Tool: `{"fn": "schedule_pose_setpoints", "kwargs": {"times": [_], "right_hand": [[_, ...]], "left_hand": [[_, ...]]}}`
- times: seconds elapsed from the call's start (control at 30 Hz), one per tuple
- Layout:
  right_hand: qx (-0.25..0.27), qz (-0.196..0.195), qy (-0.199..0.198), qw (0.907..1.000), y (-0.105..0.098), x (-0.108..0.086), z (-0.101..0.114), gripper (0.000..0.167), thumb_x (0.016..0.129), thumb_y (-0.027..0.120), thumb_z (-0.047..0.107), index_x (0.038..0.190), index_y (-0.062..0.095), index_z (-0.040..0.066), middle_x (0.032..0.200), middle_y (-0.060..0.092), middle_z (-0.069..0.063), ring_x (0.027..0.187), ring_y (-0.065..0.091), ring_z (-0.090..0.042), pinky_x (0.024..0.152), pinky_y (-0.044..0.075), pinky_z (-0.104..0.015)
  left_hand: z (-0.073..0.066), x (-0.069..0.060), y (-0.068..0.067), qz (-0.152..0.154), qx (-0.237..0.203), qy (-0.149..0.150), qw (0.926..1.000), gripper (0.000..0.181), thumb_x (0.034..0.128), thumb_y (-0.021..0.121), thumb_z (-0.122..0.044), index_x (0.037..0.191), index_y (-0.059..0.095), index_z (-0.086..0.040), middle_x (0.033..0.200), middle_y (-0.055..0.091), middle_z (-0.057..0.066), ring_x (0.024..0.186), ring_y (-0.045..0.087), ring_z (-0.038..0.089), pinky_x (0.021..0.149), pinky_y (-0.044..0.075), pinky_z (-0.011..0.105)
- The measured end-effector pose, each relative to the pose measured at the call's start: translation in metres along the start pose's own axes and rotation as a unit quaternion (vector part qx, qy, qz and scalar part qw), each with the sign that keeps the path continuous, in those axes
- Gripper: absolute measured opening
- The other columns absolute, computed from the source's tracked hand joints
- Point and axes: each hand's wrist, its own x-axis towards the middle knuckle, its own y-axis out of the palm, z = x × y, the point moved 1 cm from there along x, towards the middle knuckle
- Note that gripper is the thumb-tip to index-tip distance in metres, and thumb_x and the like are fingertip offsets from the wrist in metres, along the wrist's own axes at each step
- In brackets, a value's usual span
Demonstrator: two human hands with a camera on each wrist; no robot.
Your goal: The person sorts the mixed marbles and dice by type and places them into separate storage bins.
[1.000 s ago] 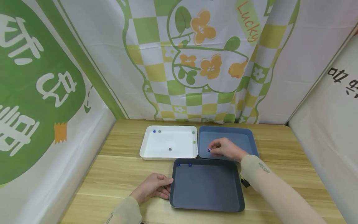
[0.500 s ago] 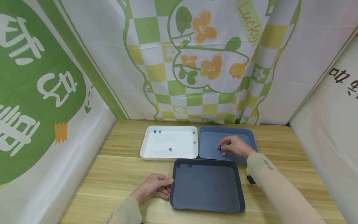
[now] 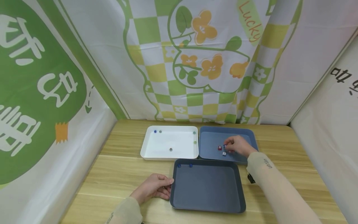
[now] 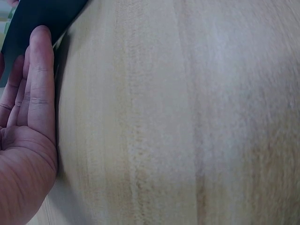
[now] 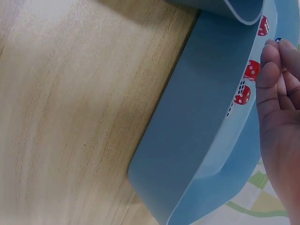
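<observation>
My right hand (image 3: 237, 145) is over the blue tray (image 3: 207, 137), its fingertips pinching a small blue die (image 3: 225, 145), mostly hidden by the fingers. In the right wrist view, a bit of blue shows between thumb and fingers. Just left of the fingertips lies a red die (image 3: 219, 148), and a white die (image 3: 224, 154) sits a little nearer. My left hand (image 3: 155, 186) holds the left edge of the dark grey tray (image 3: 207, 186), thumb on the rim and fingers along the outer wall. Two blue marbles (image 3: 190, 165) rest in that tray's far left part.
Left of the blue tray stands a white tray (image 3: 162, 141) with several marbles, including a blue one (image 3: 155, 131) and a green one (image 3: 195, 142). All trays stand on a wooden table (image 3: 117, 168). Printed curtains (image 3: 195, 105) hang behind and at the sides.
My right hand has moved right across the blue tray. The red and white dice, earlier at or under its fingers, now lie apart from it on the tray. My left hand stays in place.
</observation>
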Motion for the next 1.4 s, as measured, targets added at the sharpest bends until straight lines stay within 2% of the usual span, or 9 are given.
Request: {"fn": "schedule_pose_setpoints", "kwargs": {"times": [0.5, 0.93, 1.17, 1.4], "right_hand": [[-0.009, -0.014, 0.017, 0.9997, 0.002, 0.003, -0.008, 0.021, 0.097, 0.067, 0.007, 0.115, 0.071, -0.002, 0.087, 0.069, -0.008, 0.075, 0.065, -0.019, 0.069, 0.057, -0.032], [-0.047, -0.021, 0.013, 0.9986, 0.004, 0.003, -0.008, 0.016, 0.094, 0.07, 0.005, 0.107, 0.073, -0.002, 0.082, 0.07, -0.006, 0.07, 0.062, -0.016, 0.065, 0.053, -0.03], [-0.038, -0.019, 0.007, 0.9991, 0.006, 0.004, -0.011, 0.017, 0.094, 0.07, 0.005, 0.109, 0.073, -0.002, 0.088, 0.073, -0.007, 0.074, 0.065, -0.016, 0.067, 0.057, -0.031], [-0.007, -0.034, -0.012, 0.9993, 0.0, -0.009, -0.008, 0.022, 0.099, 0.065, 0.009, 0.116, 0.071, -0.002, 0.096, 0.073, -0.012, 0.08, 0.066, -0.021, 0.07, 0.058, -0.033]], "left_hand": [[0.003, 0.001, -0.001, -0.003, 0.002, 0.0, 1.0, 0.033, 0.0966, 0.072, -0.03, 0.098, 0.071, 0.003, 0.082, 0.074, 0.012, 0.068, 0.073, 0.018, 0.067, 0.066, 0.036], [0.001, 0.0, -0.001, 0.001, 0.004, 0.001, 1.0, 0.032, 0.0983, 0.07, -0.028, 0.098, 0.071, 0.004, 0.084, 0.074, 0.013, 0.068, 0.073, 0.018, 0.068, 0.066, 0.035], [0.001, 0.0, -0.001, 0.0, 0.004, 0.001, 1.0, 0.03, 0.0985, 0.07, -0.028, 0.098, 0.071, 0.003, 0.084, 0.074, 0.013, 0.068, 0.073, 0.018, 0.068, 0.066, 0.035], [0.001, 0.0, 0.0, -0.002, 0.003, 0.004, 1.0, 0.031, 0.0979, 0.071, -0.028, 0.098, 0.071, 0.003, 0.082, 0.073, 0.013, 0.067, 0.072, 0.018, 0.067, 0.066, 0.035]]}}
